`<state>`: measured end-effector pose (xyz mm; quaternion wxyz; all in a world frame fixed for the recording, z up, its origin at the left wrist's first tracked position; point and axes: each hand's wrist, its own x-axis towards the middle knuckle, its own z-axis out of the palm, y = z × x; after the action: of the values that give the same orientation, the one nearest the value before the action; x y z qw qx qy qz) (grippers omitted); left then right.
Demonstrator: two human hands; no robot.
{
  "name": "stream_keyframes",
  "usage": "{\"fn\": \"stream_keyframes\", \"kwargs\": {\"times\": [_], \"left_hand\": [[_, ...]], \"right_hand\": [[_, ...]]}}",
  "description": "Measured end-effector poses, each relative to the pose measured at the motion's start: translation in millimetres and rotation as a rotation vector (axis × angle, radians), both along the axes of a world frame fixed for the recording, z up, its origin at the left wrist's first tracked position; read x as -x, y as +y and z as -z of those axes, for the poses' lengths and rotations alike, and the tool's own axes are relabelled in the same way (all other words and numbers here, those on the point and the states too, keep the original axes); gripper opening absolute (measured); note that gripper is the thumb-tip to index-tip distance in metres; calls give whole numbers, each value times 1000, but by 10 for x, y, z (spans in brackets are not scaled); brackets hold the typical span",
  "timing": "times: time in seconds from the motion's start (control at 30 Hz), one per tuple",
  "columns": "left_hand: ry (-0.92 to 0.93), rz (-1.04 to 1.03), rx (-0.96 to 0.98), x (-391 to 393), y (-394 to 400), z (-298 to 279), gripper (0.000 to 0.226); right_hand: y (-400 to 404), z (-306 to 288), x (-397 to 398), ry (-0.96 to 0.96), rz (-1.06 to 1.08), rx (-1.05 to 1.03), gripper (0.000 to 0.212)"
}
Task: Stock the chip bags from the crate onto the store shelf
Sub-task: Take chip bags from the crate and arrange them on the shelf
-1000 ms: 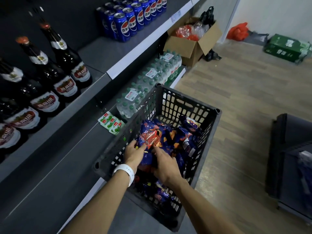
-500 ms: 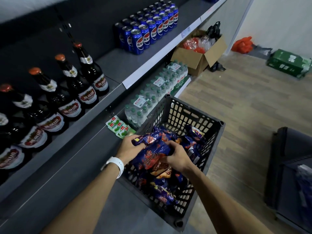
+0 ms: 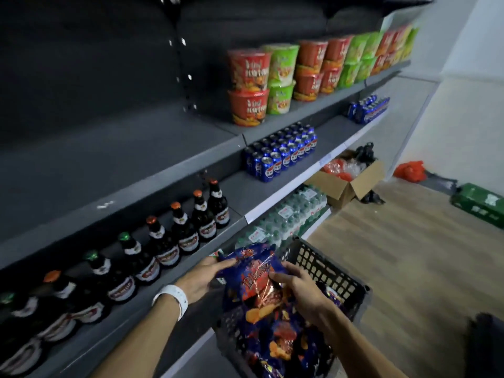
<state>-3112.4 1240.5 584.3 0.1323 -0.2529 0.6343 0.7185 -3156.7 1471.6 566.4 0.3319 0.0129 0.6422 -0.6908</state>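
Observation:
A black plastic crate [image 3: 338,271] stands at the bottom centre with several blue chip bags [image 3: 283,347] inside. Both hands hold a bunch of blue and red chip bags [image 3: 253,274] lifted above the crate's left rim. My left hand [image 3: 201,276], with a white wristband, grips the bunch's upper left edge. My right hand [image 3: 297,290] grips its right side from above. The grey store shelf [image 3: 114,159] to the upper left has a long bare stretch.
Dark beer bottles [image 3: 163,241] line the shelf just left of my hands. Blue cans [image 3: 281,154] and noodle cups [image 3: 272,77] fill shelves to the right. Water bottle packs [image 3: 289,216] sit below. A cardboard box [image 3: 346,184] and a green case [image 3: 477,203] lie on the wooden floor.
Both hands have lifted the chip bags up out of the crate and toward the shelves. My view has tilted upward, bringing the upper shelves into sight.

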Motion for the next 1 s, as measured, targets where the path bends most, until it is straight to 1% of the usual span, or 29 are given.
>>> {"fn": "stream_keyframes", "kwargs": {"times": [0.07, 0.13, 0.17, 0.23, 0.27, 0.3, 0.37, 0.4, 0.47, 0.5, 0.57, 0.6, 0.67, 0.7, 0.77, 0.8, 0.9, 1.0], "left_hand": [[70, -13, 9, -157, -221, -351, 15], [136, -100, -22, -378, -422, -752, 19], [163, -158, -62, -503, -531, -932, 20], [225, -202, -166, -808, -741, -1273, 42], [258, -205, -184, -1003, -836, -1440, 51], [266, -219, -140, -1223, -935, -1601, 57], [235, -249, 90, -1720, -1110, -1866, 68], [254, -273, 197, -1958, -1207, -1968, 62], [315, -323, 304, -2448, -1455, -2140, 40], [327, -367, 336, -2700, -1578, -2237, 36], [343, -482, 376, -3260, -1798, -2434, 36], [354, -521, 381, -3542, -1902, -2508, 37], [347, -585, 390, -4120, -2153, -2547, 45], [324, -611, 397, -4403, -2259, -2567, 58], [293, -646, 410, -4972, -2488, -2569, 99], [289, -653, 412, -5253, -2582, -2565, 107], [249, -681, 411, -6026, -2828, -2614, 101], [242, -734, 418, -6730, -3137, -2639, 105]], "right_hand": [[-279, -371, -72, 9, 29, 65, 28], [-622, -682, -187, 100, 11, 74, 19], [-799, -802, -251, 150, -5, 57, 19], [-1181, -1016, -401, 236, -52, 36, 23], [-1384, -1141, -516, 277, -79, 26, 24], [-1594, -1259, -652, 317, -115, 11, 24], [-2000, -1482, -966, 403, -187, -3, 31], [-2201, -1590, -1146, 421, -217, 0, 40], [-2575, -1758, -1478, 406, -298, 35, 52], [-2737, -1822, -1635, 396, -335, 51, 58], [-3040, -2044, -2049, 345, -446, 86, 77], [-3171, -2165, -2270, 333, -515, 126, 75], [-3404, -2396, -2763, 355, -690, 171, 59], [-3503, -2507, -3023, 365, -773, 168, 52], [-3721, -2651, -3556, 424, -910, 170, 42], [-3834, -2689, -3819, 459, -954, 177, 38], [-4203, -2715, -4583, 489, -1010, 174, 35], [-4587, -2700, -5271, 509, -1024, 177, 46]]}}
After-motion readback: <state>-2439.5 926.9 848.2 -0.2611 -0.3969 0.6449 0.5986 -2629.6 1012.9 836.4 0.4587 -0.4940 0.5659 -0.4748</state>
